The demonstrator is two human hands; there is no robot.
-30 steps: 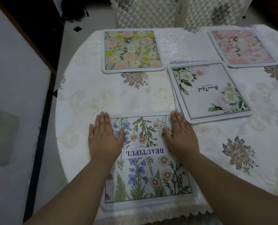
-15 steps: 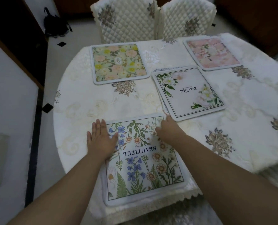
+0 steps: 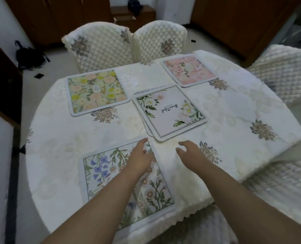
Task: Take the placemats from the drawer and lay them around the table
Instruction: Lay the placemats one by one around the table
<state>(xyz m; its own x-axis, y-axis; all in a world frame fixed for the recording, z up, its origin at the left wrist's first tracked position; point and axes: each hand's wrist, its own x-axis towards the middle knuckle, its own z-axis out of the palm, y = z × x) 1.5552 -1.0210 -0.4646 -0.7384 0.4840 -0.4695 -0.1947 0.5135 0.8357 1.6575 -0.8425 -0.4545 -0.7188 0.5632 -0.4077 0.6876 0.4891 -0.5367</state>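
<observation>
- On the tabletop (image 3: 61,148), covered by a cream embroidered cloth, we see four floral placemats spread out, and we place everything else by the white placemat (image 3: 170,112) with script lettering near the middle.
- Toward us from that white placemat, at the near edge, lies the wildflower placemat (image 3: 100,171), blue and daisy-like blooms inside a thin dark border, its near side running close to the cloth's scalloped edge.
- Our left hand (image 3: 140,158) is above the far right corner of the wildflower placemat, fingers loosely extended and gripping nothing; we cannot tell whether it touches the mat.
- Our right hand (image 3: 190,153) is over bare cloth just on the near side of the white placemat, fingers relaxed and slightly bent, holding nothing.
- The white placemat sits askew on top of at least one more mat, whose printed edge shows along its far and left sides.
- Left of and beyond the white placemat lies the yellow-and-peach placemat (image 3: 97,93).
- Right of and beyond it lies the pink placemat (image 3: 188,70), near the far edge.
- Beyond the tabletop, past both of those mats, stand two quilted cream chairs (image 3: 102,48) side by side; another quilted chair (image 3: 285,71) is off to the right.
- A dark bag (image 3: 30,57) lies on the floor, far left of the white placemat.
</observation>
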